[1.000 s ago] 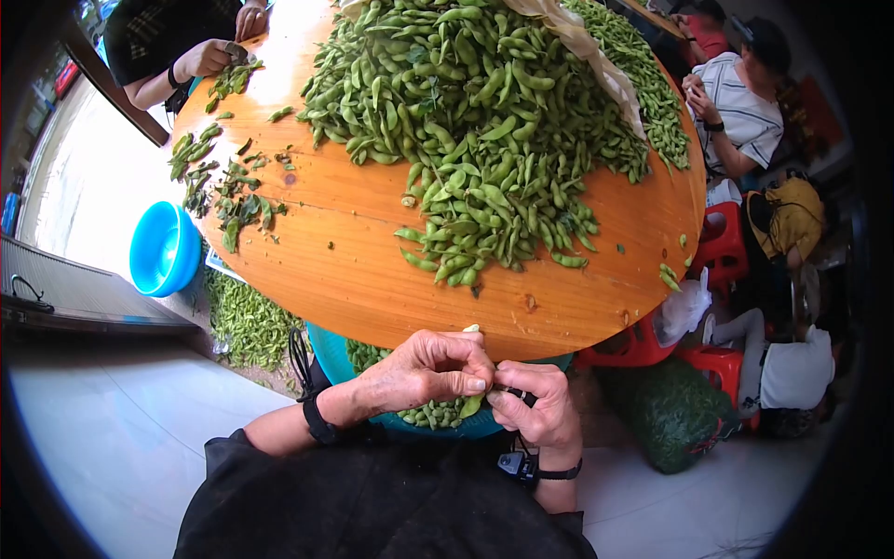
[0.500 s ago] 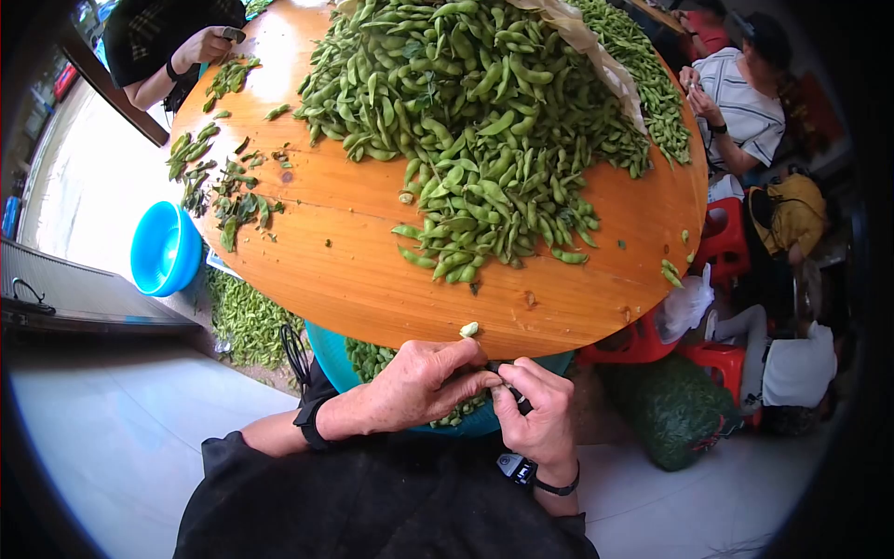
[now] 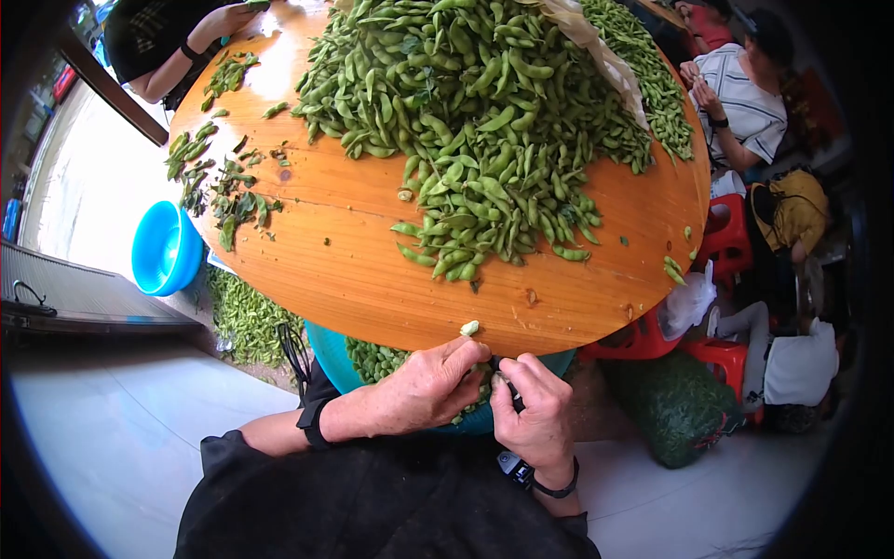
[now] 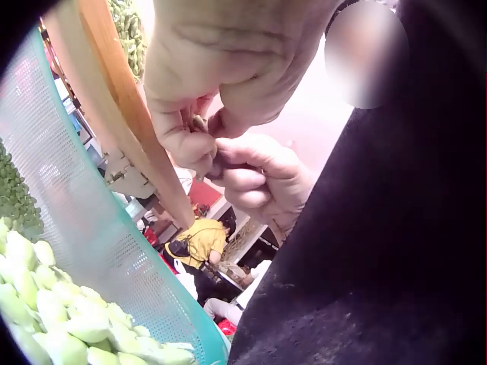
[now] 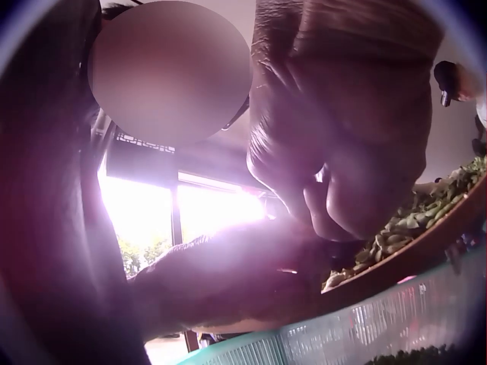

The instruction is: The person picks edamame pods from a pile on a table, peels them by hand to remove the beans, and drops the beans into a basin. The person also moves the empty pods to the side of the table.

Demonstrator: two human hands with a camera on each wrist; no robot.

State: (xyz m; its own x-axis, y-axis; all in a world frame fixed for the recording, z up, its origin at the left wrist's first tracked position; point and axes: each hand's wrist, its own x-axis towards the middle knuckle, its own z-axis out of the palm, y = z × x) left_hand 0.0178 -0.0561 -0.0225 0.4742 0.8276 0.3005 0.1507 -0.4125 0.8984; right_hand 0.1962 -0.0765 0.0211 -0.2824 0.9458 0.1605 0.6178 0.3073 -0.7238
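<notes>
Over the near table edge, my two hands meet at the fingertips. My left hand (image 3: 419, 389) pinches a small greenish-brown bit of soybean pod (image 4: 199, 122), mostly hidden by the fingers. My right hand (image 3: 538, 410) grips a small black tool (image 3: 517, 399) whose dark tip points toward the left fingertips. Below the hands is a teal mesh basket (image 3: 326, 359) holding green pods (image 3: 368, 361). A pale pod piece (image 3: 469, 328) lies on the table edge just beyond my left fingers. A large heap of soybean pods (image 3: 494, 177) covers the middle of the round wooden table (image 3: 372, 279).
Leaf scraps (image 3: 242, 205) lie on the table's left side. A blue basin (image 3: 166, 250) and loose pods (image 3: 247, 321) are at the floor on the left. To the right are red stools (image 3: 722, 359), a full dark green sack (image 3: 675, 405) and other seated people.
The green pod seen between my hands a second ago no longer shows there. My left fingers have drawn together near the tool's tip. The person at upper left reached farther across the table.
</notes>
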